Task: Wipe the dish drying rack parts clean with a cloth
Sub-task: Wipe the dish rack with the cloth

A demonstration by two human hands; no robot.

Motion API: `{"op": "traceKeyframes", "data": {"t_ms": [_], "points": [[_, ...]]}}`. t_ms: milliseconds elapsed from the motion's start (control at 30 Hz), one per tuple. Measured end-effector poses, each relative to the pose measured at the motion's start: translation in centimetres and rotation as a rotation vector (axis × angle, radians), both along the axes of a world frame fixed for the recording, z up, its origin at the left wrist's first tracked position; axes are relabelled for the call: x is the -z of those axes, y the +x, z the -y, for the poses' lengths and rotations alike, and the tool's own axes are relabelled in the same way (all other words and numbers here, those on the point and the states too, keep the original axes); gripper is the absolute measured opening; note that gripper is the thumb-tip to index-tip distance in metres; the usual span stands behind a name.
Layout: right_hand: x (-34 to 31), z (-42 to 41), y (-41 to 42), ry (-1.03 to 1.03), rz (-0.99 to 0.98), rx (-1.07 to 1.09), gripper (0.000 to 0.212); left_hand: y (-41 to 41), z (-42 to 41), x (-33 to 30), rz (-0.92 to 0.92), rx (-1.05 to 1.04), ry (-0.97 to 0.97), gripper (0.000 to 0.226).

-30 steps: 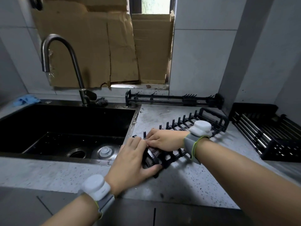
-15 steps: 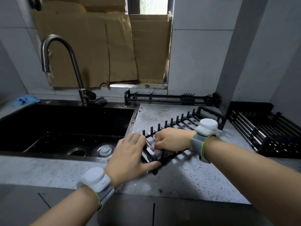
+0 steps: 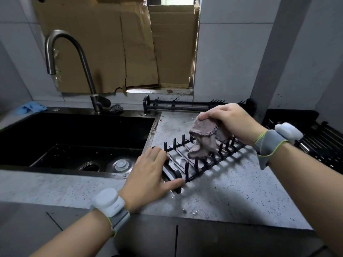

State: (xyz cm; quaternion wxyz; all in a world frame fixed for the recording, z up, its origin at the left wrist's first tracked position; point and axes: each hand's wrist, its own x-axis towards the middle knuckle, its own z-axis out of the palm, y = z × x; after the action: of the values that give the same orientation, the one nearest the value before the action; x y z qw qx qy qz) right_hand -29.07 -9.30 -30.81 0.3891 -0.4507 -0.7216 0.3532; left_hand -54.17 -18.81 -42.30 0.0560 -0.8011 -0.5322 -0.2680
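While the black pronged rack part (image 3: 202,160) is lying flat on the speckled counter (image 3: 232,197) just right of the black sink (image 3: 78,138), its near end is being pressed down by the left hand (image 3: 148,175), whose fingers are lying nearly straight over the frame, the thumb stretched along the near edge. A pinkish cloth (image 3: 204,140) is being pinched by the right hand (image 3: 232,123) above the middle of the rack part, the fingers curled round its bunched top; the cloth's lower folds are hanging down among the upright prongs and appear to be touching them. A long black rail piece (image 3: 185,105) is lying against the wall behind, and another black rack section (image 3: 319,143) is sitting at the far right of the counter. A curved faucet (image 3: 74,67) is standing behind the sink, with a blue cloth (image 3: 31,107) lying at the far left and cardboard (image 3: 115,43) being propped over the window.
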Motion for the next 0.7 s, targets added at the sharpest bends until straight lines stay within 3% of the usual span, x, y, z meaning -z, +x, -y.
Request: {"op": "traceKeyframes", "data": {"t_ms": [133,300,400,500,700], "points": [[1.2,0.9,-2.5,0.032,0.121,-0.081,0.03,-0.6,0.1,-0.1,0.029,0.048,-0.048,0.076],[4.5,0.5,-6.3,0.078,0.77,-0.23,0.032,-1.1,0.2,-0.1,0.046,0.07,-0.075,0.076],[4.0,0.7,-7.1,0.035,0.89,-0.248,0.026,-1.4,0.2,-0.5,0.091,0.116,-0.103,0.069],[1.6,0.7,-6.6,0.005,0.783,-0.25,0.023,-2.7,-0.1,-1.2,0.155,0.215,-0.126,0.058],[-3.3,1.2,-3.1,0.031,0.028,-0.088,0.024,-4.4,-2.8,-2.1,0.274,0.196,-0.188,0.037]]}}
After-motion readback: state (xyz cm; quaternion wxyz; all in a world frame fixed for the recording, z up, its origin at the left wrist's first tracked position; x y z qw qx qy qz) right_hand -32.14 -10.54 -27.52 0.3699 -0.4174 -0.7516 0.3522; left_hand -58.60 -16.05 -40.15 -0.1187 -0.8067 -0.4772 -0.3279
